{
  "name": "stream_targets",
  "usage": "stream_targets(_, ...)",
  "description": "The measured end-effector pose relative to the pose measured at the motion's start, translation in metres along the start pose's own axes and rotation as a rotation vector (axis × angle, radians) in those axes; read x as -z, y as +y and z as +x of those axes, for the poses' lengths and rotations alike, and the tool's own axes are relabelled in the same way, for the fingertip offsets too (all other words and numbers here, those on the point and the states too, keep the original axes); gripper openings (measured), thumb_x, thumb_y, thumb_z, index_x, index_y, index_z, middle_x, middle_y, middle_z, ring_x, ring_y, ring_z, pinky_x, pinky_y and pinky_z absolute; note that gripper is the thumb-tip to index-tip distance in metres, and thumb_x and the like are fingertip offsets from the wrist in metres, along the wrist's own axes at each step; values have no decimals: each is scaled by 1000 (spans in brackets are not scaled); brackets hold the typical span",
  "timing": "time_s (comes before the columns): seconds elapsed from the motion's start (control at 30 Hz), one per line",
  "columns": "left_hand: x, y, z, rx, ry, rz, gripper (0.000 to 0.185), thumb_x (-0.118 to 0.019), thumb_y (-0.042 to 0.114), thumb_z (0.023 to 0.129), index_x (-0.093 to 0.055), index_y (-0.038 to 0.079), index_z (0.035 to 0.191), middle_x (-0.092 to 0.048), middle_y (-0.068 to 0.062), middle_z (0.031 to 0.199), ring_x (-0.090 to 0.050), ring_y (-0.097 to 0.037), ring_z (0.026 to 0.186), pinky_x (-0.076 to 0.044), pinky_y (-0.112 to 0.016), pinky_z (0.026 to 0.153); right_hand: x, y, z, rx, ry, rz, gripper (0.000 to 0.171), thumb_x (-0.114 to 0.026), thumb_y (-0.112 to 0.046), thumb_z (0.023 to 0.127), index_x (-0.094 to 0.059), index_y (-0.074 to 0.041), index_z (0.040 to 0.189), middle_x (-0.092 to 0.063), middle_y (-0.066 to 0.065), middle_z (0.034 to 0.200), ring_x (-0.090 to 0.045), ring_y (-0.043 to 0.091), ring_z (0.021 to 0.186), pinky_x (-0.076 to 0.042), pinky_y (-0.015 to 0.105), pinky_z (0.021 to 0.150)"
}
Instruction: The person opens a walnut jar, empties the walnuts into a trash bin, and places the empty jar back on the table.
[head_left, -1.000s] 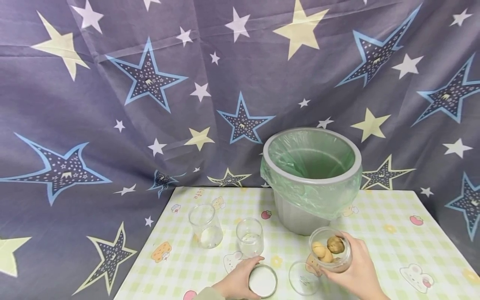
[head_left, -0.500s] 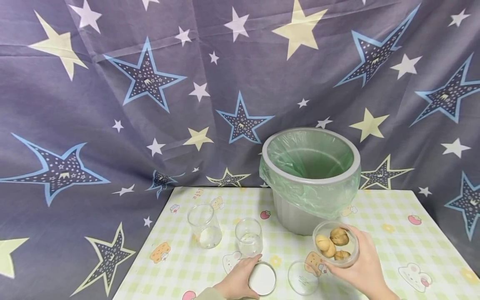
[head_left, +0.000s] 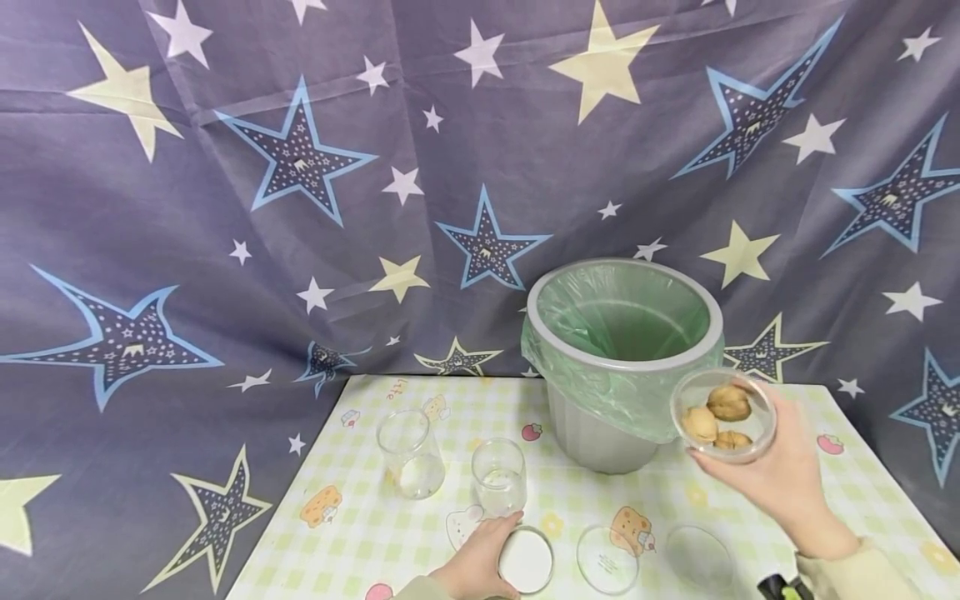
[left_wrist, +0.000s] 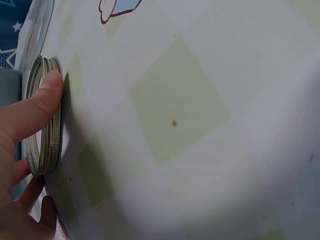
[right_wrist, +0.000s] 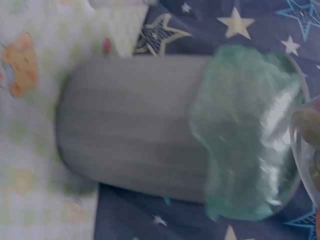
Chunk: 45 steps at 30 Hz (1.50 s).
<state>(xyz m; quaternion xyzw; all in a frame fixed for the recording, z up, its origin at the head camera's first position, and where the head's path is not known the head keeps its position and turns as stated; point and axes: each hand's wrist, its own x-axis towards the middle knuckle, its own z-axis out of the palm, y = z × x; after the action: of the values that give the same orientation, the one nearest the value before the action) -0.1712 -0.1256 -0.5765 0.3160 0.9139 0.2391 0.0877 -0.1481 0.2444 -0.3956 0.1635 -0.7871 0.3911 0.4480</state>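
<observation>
My right hand (head_left: pixel 787 479) grips a clear jar (head_left: pixel 759 421) from its right side. The jar is held above the table, its mouth tilted toward the head camera. Inside lie several walnuts (head_left: pixel 729 402), some brown and some paler. Only a sliver of this jar (right_wrist: pixel 300 142) shows at the right edge of the right wrist view. Down on the tablecloth, my left hand (head_left: pixel 480 562) holds a round jar lid (head_left: pixel 526 561) between thumb and fingers. The lid has a white face and, in the left wrist view, a gold-coloured ridged rim (left_wrist: pixel 55 125).
A grey bin (head_left: pixel 600 425) lined with a green bag (head_left: pixel 622 396) stands at the back, just left of the raised jar. Two other clear jars (head_left: pixel 411 458) (head_left: pixel 499 479) stand at left. Two clear discs (head_left: pixel 607 560) (head_left: pixel 699 557) lie near the front.
My right hand has lifted the jar of walnuts up and to the right, beside the bin's rim. A second clear disc has come into sight below. My left hand stays on the lid.
</observation>
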Motion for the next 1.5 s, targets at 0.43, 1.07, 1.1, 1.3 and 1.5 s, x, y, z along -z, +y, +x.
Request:
stream_targets(0.43,0,2,0,58,-25,-63,110,-87,36,54,-31,9,145,-48,-7,139,-45,-24,124,-41,-46,103,21,10,85,34,-135,-261,88,-88,-19,41,-54,3,120,-60,22,98,-46,39,90,-32,47,76)
stream_targets(1.07,-3,-1,1,-7,14,-31,108,-87,38,56,-33,6,144,-48,-12,139,-47,-27,125,-42,-44,103,15,24,148,165,-426,-619,90,-88,-31,41,-51,-2,118,-60,25,100,-47,45,93,-39,58,71)
stream_targets(1.1,-4,-2,1,-4,12,-31,108,-88,39,56,-33,7,144,-48,-11,139,-47,-27,125,-42,-43,103,14,25,150,202,-427,-632,90,-88,-30,40,-52,-2,117,-59,25,99,-48,45,92,-39,58,70)
stream_targets(1.3,-2,1,0,21,6,-25,107,-88,37,57,-34,7,144,-48,-9,139,-47,-25,125,-42,-41,103,7,25,158,429,-412,-673,93,-88,-22,33,-54,-1,117,-59,23,100,-51,43,89,-41,55,70)
stream_targets(1.5,0,3,-1,35,4,-24,107,-88,37,57,-34,9,144,-48,-8,140,-47,-24,126,-42,-42,104,-1,21,162,501,-432,-679,89,-85,-12,32,-54,-2,115,-58,23,103,-52,43,92,-41,55,74)
